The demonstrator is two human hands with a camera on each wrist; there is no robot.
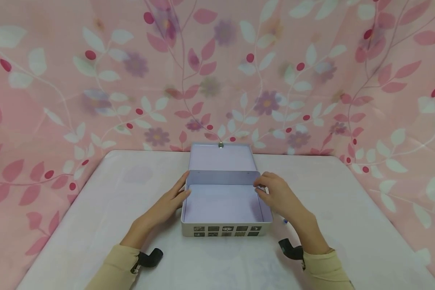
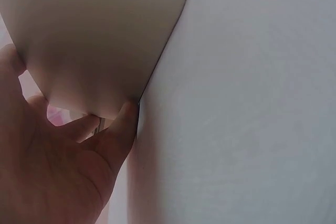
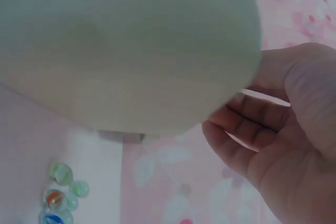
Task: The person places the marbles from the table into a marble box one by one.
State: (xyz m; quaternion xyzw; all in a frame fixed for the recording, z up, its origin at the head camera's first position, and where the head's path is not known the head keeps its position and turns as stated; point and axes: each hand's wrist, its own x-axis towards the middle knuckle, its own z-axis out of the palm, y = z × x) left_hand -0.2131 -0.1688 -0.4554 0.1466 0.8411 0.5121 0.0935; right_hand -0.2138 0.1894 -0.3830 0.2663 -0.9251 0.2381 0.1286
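Observation:
A pale tin box (image 1: 226,229) with dark square pictures on its front stands on the table, its hinged lid (image 1: 222,157) tipped back. Nothing shows on its inner floor. My left hand (image 1: 170,201) grips the box's left side, with the thumb over the rim and the fingers spread along the outer wall (image 2: 105,35). At the back right corner, my right hand (image 1: 277,195) holds the rim between thumb and curled fingers. The right wrist view shows those fingertips at the outer wall (image 3: 157,77); the thumb's tip is hidden behind it.
Several glass marbles (image 3: 62,173) lie on the table to the right of the box, mostly hidden by my right arm in the head view. The white-covered table (image 1: 145,173) meets a pink floral cloth (image 1: 217,80) behind and at both sides.

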